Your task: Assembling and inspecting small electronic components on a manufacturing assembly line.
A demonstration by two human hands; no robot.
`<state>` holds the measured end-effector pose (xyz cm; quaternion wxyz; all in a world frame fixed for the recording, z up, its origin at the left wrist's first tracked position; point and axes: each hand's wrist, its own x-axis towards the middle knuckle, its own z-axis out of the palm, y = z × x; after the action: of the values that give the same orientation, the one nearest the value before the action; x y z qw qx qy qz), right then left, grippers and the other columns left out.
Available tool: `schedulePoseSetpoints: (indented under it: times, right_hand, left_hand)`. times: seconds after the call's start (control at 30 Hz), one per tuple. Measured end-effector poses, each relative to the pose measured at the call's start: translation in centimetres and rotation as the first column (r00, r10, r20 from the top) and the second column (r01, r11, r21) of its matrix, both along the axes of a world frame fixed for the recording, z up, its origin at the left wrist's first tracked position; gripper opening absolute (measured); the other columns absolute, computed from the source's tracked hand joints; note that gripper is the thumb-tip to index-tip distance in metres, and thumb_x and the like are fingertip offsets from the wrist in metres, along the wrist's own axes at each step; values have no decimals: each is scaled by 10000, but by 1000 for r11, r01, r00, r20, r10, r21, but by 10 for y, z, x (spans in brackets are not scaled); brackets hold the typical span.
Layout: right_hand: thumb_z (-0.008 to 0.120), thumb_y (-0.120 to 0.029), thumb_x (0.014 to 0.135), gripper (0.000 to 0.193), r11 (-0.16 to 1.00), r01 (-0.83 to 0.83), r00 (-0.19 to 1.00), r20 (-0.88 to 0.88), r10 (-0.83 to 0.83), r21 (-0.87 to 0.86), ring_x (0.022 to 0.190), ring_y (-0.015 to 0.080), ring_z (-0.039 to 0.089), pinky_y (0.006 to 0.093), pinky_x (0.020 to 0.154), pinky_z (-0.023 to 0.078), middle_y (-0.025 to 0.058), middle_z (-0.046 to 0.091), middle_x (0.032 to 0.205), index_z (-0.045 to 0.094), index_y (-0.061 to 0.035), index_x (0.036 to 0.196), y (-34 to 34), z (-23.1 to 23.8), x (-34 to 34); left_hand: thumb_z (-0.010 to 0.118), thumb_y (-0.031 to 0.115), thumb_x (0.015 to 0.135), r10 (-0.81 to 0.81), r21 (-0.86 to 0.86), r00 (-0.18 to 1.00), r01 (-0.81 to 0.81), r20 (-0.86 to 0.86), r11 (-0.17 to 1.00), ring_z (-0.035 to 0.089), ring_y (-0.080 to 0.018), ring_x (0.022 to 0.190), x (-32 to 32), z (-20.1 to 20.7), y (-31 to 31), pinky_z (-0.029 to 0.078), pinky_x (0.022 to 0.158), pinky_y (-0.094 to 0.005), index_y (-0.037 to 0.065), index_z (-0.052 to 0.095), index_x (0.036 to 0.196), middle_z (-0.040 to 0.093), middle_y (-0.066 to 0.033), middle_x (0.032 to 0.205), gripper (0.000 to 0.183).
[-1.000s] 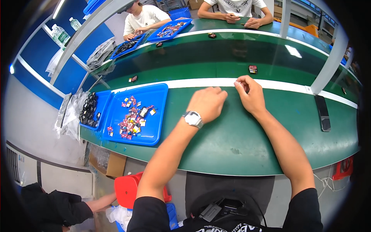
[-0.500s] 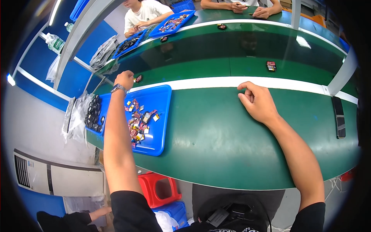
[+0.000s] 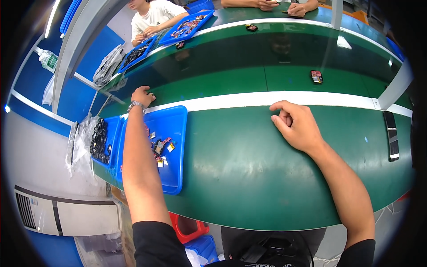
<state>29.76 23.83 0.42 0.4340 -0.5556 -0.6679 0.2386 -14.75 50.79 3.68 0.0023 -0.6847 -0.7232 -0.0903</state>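
— What do you have at the far left?

— A clear plastic bag (image 3: pixel 79 142) hangs off the desk's end, beside a narrow blue tray of dark parts (image 3: pixel 101 140). Next to that sits the wide blue tray (image 3: pixel 175 153) with small mixed pieces (image 3: pixel 159 149) loose in it.

— And the left hand?

— My left hand (image 3: pixel 142 95) is stretched out over the far edge of that wide tray, wristwatch (image 3: pixel 136 106) showing. Its fingers are curled down on a small dark part (image 3: pixel 152 95) lying on the green belt (image 3: pixel 249 62) just past the white stripe (image 3: pixel 267 99). The grip looks narrow, fingertips on or around that part; I cannot tell whether it is actually pinched.

— Moving right?

— My right hand (image 3: pixel 297 127) rests on the green desk (image 3: pixel 240 169), just this side of the stripe, well apart from the tray. Fingers are folded in loosely, thumb against forefinger; I see nothing in that grip.

— Anything beyond it?

— A small black and red part (image 3: pixel 316 76) lies alone on the belt, well beyond the right hand. At the right edge a long dark flat piece (image 3: pixel 391 135) lies on the desk. Across the belt, other people's hands work over more blue trays (image 3: pixel 187 26).
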Motion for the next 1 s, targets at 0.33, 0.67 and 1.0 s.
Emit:
schedulePoseSetpoints:
  times: [0.33,0.67,1.0]
  right_hand:
    - [639,-67,857,125,999,-24,1000,-16,25,32,554,208,484,351,554,393,64,488,588,646,-27,975,-1,3,-1]
    - [675,-185,871,252,989,139,957,-263,-122,45,702,151,606,306,687,504,65,648,795,658,-18,1059,-11,2,15]
    - [692,-120,854,253,997,43,983,-177,-53,-61,784,201,652,337,751,531,108,686,897,659,-17,1083,-39,9,29]
  left_hand:
    - [803,42,724,-259,143,854,217,451,966,697,-155,741,55,39,-35,559,682,-299,9,659,903,708,-80,828,233]
    - [693,35,880,-3,-8,16,629,1000,778,678,-149,813,283,-3,-207,541,690,-268,25,582,1123,699,-71,902,267]
    - [644,27,914,88,-30,-44,715,995,698,650,-186,1034,295,-24,-238,568,875,-327,-29,540,1256,620,-136,1192,362]
